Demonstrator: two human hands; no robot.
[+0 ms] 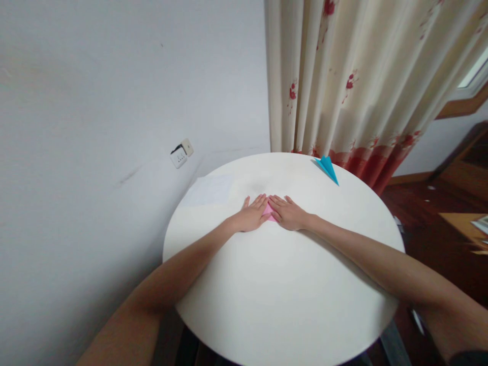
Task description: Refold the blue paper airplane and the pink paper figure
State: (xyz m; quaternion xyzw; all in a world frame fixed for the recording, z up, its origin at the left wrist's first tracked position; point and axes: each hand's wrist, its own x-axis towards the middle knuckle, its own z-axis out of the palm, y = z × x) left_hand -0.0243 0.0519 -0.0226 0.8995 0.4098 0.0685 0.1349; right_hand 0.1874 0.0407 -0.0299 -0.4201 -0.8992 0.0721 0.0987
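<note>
A small piece of pink paper (269,210) lies on the white round table (282,284), mostly covered by both hands. My left hand (252,213) rests flat on its left part, fingers stretched out. From the other side my right hand (288,212) lies flat on its right part, the fingers also extended and nearly meeting those of the left. How the paper is folded under the palms is hidden. A blue paper airplane (328,169) sits apart from the hands, near the table's far right edge.
White paper sheets (209,190) lie at the table's left far side. A wall with a socket (179,157) stands close on the left. Behind the table hangs a floral curtain (324,91). A wooden piece of furniture (463,229) is on the right.
</note>
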